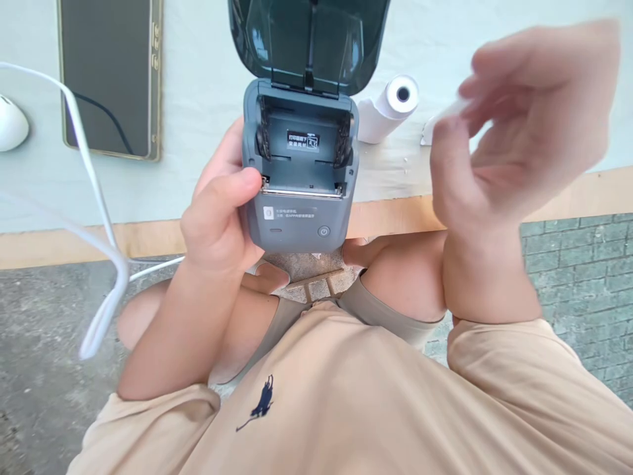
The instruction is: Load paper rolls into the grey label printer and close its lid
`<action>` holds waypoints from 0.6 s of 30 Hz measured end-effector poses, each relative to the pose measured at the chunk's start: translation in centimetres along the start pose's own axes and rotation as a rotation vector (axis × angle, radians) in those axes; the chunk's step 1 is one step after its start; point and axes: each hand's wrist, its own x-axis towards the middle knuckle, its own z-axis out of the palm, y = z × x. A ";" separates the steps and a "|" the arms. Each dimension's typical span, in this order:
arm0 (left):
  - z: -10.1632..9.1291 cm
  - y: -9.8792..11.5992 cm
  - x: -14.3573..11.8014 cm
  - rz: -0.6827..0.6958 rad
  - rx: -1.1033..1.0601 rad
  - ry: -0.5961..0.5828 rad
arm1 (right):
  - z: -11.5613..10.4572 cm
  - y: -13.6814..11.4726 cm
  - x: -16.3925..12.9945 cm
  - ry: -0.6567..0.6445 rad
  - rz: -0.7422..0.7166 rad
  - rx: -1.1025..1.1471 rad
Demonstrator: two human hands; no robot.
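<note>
My left hand point(217, 198) grips a grey-blue portable label printer point(301, 221) by its left side, thumb on the front edge of the bay. The printer's dark glossy lid point(309, 39) is swung up, so the bay with its black side holders and a small printed sticker shows. To the right, my right hand point(524, 119) is raised over the table and smeared by motion, thumb and fingers curved. A white piece point(438, 122), perhaps paper, shows by its fingertips; whether they hold it I cannot tell. A white paper roll point(388, 109) lies between printer and right hand.
At the back left a phone-like dark device point(109, 72) in a clear case lies on the pale-covered table point(198, 79). A white rounded object point(10, 124) sits at the far left. White cables point(93, 165) cross the left side and hang over the wooden table edge point(74, 245).
</note>
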 end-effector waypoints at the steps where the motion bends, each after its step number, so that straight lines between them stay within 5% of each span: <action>1: 0.1 0.0 -0.1 0.020 -0.005 0.009 | 0.5 -0.5 0.1 0.019 -0.015 0.030; 7: -0.4 -0.5 -0.2 0.131 -0.020 0.027 | 3.3 -0.6 1.0 -0.333 0.218 -0.083; 12: -0.7 -1.1 0.2 0.155 0.007 0.064 | 3.7 -0.3 1.2 -0.313 0.245 -0.002; 15: -0.6 -1.1 0.3 0.148 0.027 0.063 | 2.8 -0.8 1.7 -0.163 0.313 0.319; 18: -0.4 -1.1 0.2 0.149 0.038 0.068 | 1.7 -1.3 2.5 -0.163 0.572 0.793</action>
